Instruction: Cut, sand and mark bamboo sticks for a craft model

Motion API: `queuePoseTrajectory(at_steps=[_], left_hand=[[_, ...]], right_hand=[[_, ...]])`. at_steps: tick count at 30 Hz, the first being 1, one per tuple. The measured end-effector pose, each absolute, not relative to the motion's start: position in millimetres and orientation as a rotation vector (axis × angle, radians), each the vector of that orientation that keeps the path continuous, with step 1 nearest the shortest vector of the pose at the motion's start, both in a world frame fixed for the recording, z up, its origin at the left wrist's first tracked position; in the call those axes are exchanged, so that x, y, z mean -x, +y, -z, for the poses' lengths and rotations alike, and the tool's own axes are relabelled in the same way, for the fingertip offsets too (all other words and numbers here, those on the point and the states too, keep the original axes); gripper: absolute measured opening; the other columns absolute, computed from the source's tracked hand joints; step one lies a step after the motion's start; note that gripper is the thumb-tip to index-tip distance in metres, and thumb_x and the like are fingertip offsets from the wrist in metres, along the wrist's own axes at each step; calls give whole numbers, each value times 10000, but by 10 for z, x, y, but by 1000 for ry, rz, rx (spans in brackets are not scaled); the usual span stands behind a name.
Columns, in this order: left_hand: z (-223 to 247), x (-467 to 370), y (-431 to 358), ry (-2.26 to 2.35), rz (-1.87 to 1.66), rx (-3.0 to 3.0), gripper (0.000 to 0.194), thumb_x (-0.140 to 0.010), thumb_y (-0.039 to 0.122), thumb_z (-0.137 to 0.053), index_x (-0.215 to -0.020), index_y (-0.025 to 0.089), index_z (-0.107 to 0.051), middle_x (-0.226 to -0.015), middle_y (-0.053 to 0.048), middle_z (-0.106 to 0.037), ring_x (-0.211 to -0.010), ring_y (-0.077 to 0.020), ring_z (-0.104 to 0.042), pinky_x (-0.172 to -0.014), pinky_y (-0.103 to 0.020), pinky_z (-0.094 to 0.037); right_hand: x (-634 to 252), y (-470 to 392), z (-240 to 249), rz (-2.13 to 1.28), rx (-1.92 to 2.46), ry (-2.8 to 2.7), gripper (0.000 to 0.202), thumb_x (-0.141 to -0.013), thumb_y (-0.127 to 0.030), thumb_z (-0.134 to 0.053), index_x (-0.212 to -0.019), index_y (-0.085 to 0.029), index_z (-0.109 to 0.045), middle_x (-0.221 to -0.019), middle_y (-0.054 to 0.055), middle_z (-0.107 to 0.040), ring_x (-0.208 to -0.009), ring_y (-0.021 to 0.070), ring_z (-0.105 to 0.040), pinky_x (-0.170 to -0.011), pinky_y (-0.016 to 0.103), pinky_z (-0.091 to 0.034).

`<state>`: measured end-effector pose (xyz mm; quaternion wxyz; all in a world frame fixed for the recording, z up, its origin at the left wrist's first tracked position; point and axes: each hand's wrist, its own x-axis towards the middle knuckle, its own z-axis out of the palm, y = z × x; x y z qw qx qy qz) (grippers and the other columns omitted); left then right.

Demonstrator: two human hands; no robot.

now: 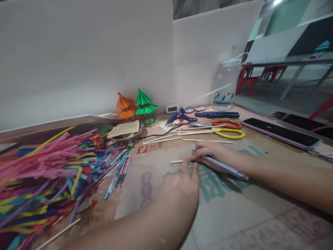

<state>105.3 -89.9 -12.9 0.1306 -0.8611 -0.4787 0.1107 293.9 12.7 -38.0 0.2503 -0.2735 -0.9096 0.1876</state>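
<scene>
My right hand (208, 152) is closed around a slim light-purple utility knife (226, 166), its handle slanting back under the wrist. A pointed metal tip shows just past the fingers. My left hand (180, 184) lies low over the work surface, with its index and middle fingers stretched forward. Those fingertips press on a short pale wooden stick (176, 162), close to my right fingertips. The stick's right end is hidden by the fingers. Under both hands is a translucent sheet (161, 170) over printed cardboard.
Behind the hands lie loose sticks (162, 140), scissors (229, 133), a blue glue gun (179, 115) and pliers (217, 115). Pipe cleaners (49, 156) crowd the left. A green pagoda model (145, 107) and an orange one (125, 106) stand behind; a bottle (226, 85) and phone (281, 133) are right.
</scene>
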Motion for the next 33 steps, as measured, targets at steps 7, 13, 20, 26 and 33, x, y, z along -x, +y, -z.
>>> queuePoseTrajectory(at_steps=[7, 13, 20, 26, 33], left_hand=[[108, -1032, -911, -1386, -388, 2551, 608, -951, 97, -487, -1543, 153, -362, -1495, -285, -450, -743, -195, -752, -531, -254, -591], [116, -992, -916, -1313, -250, 2560, 554, -953, 143, -514, -1500, 114, -432, -1430, -279, -541, -950, -250, -726, -649, -301, -598], [142, -1038, -933, -1328, -176, 2501, 477, -962, 136, -494, -1436, 130, -535, -1369, -225, -618, -1007, -253, -688, -694, -308, -593], [164, -1024, -1014, -1250, -44, 2396, 463, -955, 100, -437, -1398, 75, -569, -1315, -223, -657, -884, -231, -688, -626, -292, -571], [151, -990, -1025, -1226, 0, 2379, 462, -971, 107, -397, -1401, 51, -558, -1326, -232, -647, -895, -231, -684, -641, -302, -563]], right_hand=[[-2953, 124, 397, -510, 727, -2488, 285, -984, -386, -545, -1107, -275, -776, -871, 37, -615, -765, 164, -573, -699, 286, -427], [-2961, 79, 292, -595, 784, -2521, 286, -986, -361, -533, -1121, -283, -773, -859, 37, -606, -792, 177, -570, -722, 300, -421], [-2953, 79, 268, -671, 780, -2501, 265, -964, -354, -553, -1070, -279, -784, -827, 33, -603, -757, 176, -551, -709, 309, -420], [-2955, 55, 213, -683, 823, -2522, 280, -990, -340, -515, -1082, -311, -778, -844, 43, -602, -785, 201, -561, -711, 329, -413], [-2971, 74, 246, -715, 849, -2512, 246, -959, -339, -580, -1095, -302, -782, -844, 39, -617, -774, 192, -552, -723, 322, -395]])
